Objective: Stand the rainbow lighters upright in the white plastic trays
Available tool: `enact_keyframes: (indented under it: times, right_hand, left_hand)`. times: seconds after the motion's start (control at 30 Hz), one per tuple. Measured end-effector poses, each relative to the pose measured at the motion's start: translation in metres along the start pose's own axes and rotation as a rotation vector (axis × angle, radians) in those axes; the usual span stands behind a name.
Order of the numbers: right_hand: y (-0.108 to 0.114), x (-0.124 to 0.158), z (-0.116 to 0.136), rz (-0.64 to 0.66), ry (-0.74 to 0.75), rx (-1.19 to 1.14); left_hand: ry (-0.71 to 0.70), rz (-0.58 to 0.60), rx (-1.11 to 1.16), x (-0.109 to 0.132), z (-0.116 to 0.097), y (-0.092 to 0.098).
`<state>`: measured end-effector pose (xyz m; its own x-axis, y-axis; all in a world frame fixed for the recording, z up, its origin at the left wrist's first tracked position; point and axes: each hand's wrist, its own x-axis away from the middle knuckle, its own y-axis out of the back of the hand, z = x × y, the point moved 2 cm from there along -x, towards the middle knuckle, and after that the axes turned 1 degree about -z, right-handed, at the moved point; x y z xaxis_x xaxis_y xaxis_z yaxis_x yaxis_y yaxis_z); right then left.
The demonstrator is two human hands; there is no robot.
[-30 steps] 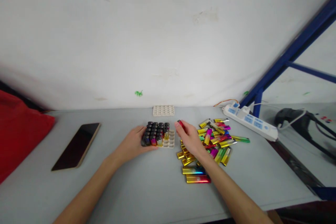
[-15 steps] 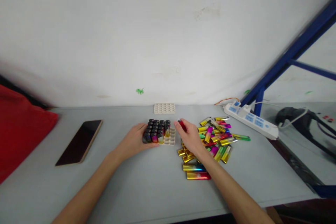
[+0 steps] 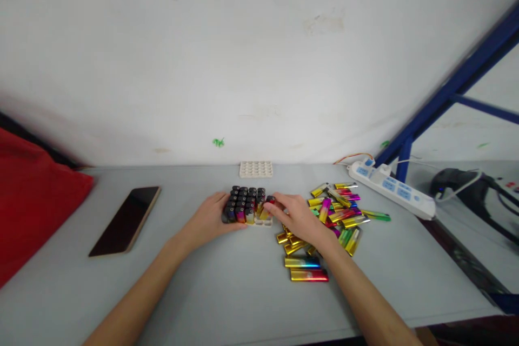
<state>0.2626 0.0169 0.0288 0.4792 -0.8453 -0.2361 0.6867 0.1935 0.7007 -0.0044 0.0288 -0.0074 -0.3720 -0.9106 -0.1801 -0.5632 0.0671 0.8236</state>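
Several lighters point(image 3: 240, 211) with black tops stand upright in a white tray point(image 3: 264, 222) with round holes. Around the left side of this tray and its lighters curls my left hand point(image 3: 207, 217), thumb along the front and fingers behind. My right hand point(image 3: 299, 217) pinches a red and yellow lighter point(image 3: 264, 212) at the tray's right side. That lighter is tilted, and its lower end is down among the holes; I cannot tell whether it sits in one. To the right, partly under my right forearm, lies a loose pile of shiny coloured lighters point(image 3: 324, 211).
Against the wall lies a second white tray point(image 3: 256, 169) with holes. A phone point(image 3: 125, 221) rests at the left, near a red cloth point(image 3: 36, 194). At the right are a power strip point(image 3: 391, 188), a blue metal frame point(image 3: 446, 97) and a black device point(image 3: 462, 184).
My right hand has brought the lighter left and down from beside the tray to its right side. My left hand keeps its hold on the tray. The view has shifted slightly.
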Motion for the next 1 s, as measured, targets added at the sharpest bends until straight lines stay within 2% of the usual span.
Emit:
enact_keyframes:
  times: [0.17,0.37,0.47,0.53,0.6,0.7,0.77,0.87,1.0]
  right_hand:
    - [-0.004,0.001,-0.001,0.074,0.014,0.109]
    - [-0.013,-0.001,0.016,0.108,-0.005,0.365]
    - [-0.010,-0.002,0.018,0.111,-0.015,0.356]
    - [-0.001,-0.002,0.011,0.067,-0.026,0.306]
    - [0.016,0.000,-0.005,-0.059,-0.077,0.304]
    - [0.041,0.006,-0.037,-0.292,-0.242,0.457]
    - [0.052,0.012,-0.057,-0.359,-0.389,0.594]
    - [0.054,0.018,-0.076,-0.305,-0.518,0.697]
    - [0.043,0.015,-0.080,-0.171,-0.472,0.676]
  left_hand:
    - [-0.009,0.001,-0.015,0.000,0.000,-0.001]
    - [-0.013,0.007,-0.003,0.000,-0.001,0.001]
    - [-0.029,0.011,0.007,0.000,0.001,0.001]
    - [-0.027,0.013,0.011,0.000,0.004,0.000]
    - [-0.019,0.008,0.005,0.000,0.006,-0.001]
    - [-0.011,-0.007,-0.006,0.000,0.007,-0.001]
    - [-0.010,-0.007,-0.009,0.000,0.006,-0.001]
    - [-0.004,0.021,-0.010,-0.001,0.005,-0.001]
    - [0.007,0.015,-0.020,-0.001,0.004,-0.001]
